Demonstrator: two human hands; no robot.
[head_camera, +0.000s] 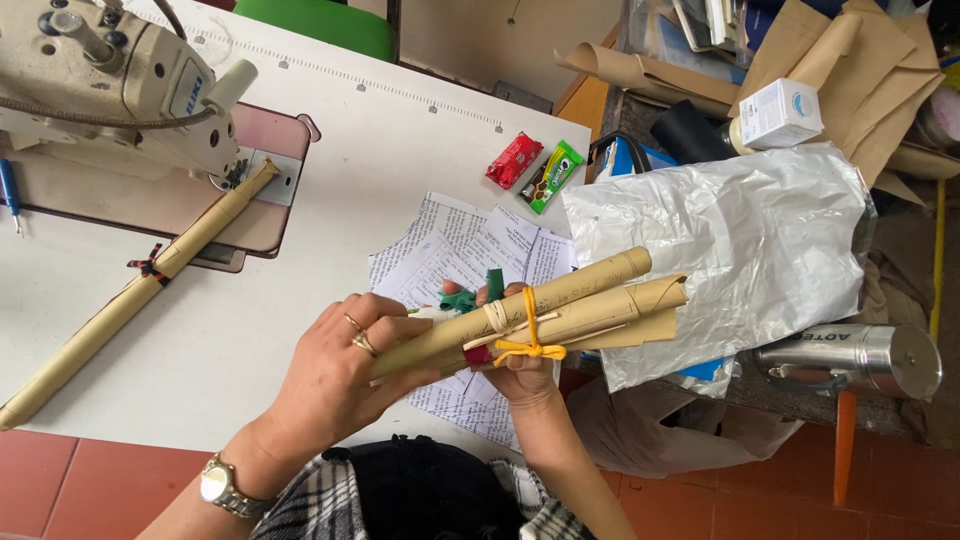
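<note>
My left hand (335, 365) and my right hand (525, 370) both grip a bundle of rolled brown paper tubes (590, 300), held level above the white table (330, 150). The rolls are tied with a yellow ribbon (530, 345), a cream tie and a red band. Green scraps (470, 295) stick up between my hands. My left hand wears rings and a wristwatch. Printed paper sheets (470, 245) lie under the bundle.
A sewing machine (110, 75) stands at the back left with another long paper roll (130, 290) under its needle. A red and a green snack packet (535, 165) lie behind the sheets. A silver foil bag (740, 240), a steel flask (860, 355) and brown paper clutter the right.
</note>
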